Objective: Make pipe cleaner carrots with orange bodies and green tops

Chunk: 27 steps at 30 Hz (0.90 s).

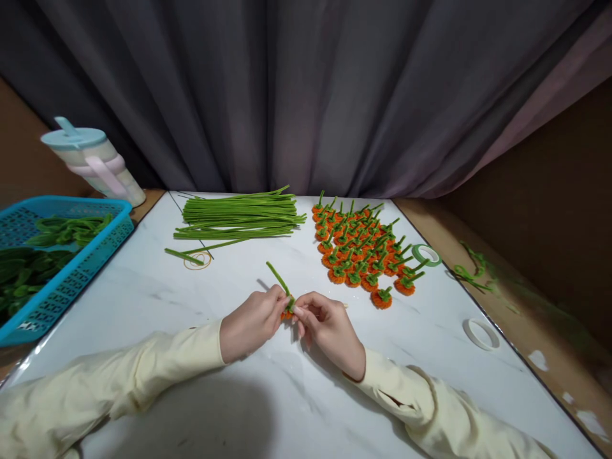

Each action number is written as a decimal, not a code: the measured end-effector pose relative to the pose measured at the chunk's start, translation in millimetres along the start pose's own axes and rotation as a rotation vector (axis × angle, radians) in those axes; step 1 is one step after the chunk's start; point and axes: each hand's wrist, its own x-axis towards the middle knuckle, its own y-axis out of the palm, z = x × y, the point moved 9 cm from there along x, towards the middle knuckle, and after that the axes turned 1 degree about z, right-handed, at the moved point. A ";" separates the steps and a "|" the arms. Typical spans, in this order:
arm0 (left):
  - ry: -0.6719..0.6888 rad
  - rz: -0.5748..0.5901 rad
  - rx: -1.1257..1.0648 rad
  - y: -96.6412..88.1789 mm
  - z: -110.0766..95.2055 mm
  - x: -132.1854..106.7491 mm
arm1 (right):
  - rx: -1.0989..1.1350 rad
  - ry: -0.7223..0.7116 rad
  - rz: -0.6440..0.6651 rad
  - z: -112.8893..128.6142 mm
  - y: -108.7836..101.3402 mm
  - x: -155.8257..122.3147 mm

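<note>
My left hand (pixel 253 322) and my right hand (pixel 327 328) meet at the middle of the white marble table (pixel 157 306). Both pinch a small orange chenille piece (pixel 287 313) with a green stem (pixel 280 279) that sticks up and to the left. Fingers of both hands are closed on it. A bundle of long green chenille stems (pixel 239 217) lies at the back. To its right sits a group of several finished orange pieces with green stems (pixel 366 252).
A blue basket (pixel 62 280) with green leaf shapes stands at the left edge, with a lidded jug (pixel 93 159) behind it. Green tape roll (pixel 426 254) and white tape roll (pixel 480 333) lie on the right. A rubber band (pixel 197 260) lies near the stems. Grey curtain behind.
</note>
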 end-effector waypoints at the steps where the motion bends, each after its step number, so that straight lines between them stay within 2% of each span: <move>1: -0.064 0.063 -0.069 4.5 4.2 -0.2 | -0.054 -0.026 -0.005 3.7 -0.6 -0.9; 4: -0.239 0.187 -0.265 14.4 12.5 -4.0 | -0.203 -0.116 -0.025 15.7 -1.4 -4.7; 7: -0.307 0.230 -0.433 19.4 13.6 -5.8 | -0.286 -0.180 -0.058 21.9 -2.6 -7.6; 10: -0.252 0.215 -0.481 18.4 12.0 -2.4 | -0.203 -0.139 -0.053 14.8 -3.0 -5.6; 16: -0.125 0.202 -0.448 20.0 21.0 3.7 | 0.179 0.046 0.010 -8.7 0.1 6.1; 21: -0.035 0.133 -0.417 16.5 34.6 7.3 | 0.176 0.055 0.107 -13.4 6.6 8.1; 24: -0.034 0.136 -0.313 11.7 37.8 8.3 | -0.041 -0.082 0.010 -3.4 -6.7 7.0; 27: 0.006 0.194 -0.170 6.8 30.5 8.1 | -0.324 -0.373 -0.046 23.4 -12.5 1.4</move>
